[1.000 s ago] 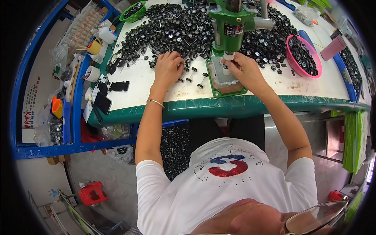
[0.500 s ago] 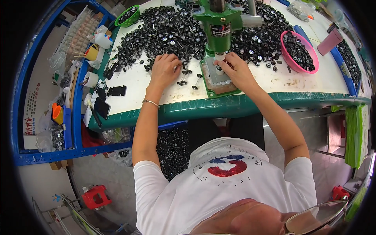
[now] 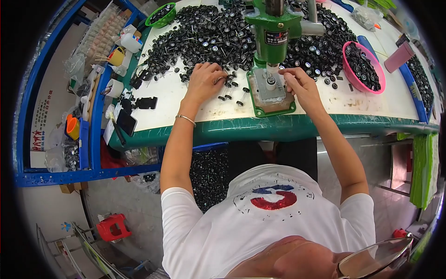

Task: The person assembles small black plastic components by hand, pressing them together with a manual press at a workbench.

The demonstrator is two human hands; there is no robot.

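Left hand: my left hand (image 3: 206,81) rests curled on small black wheels (image 3: 204,37) heaped across the worktop (image 3: 186,104); grip unclear.
Right hand: my right hand (image 3: 297,83) pinches something small beside the green press (image 3: 274,32).
Label: dark rectangular sticker on the press front.
Containers: pink bowl (image 3: 346,63) right, green bowl (image 3: 155,21) far left.

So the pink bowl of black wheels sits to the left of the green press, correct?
Not quite. The head view shows the pink bowl of black wheels to the right of the green press, beyond the right hand.
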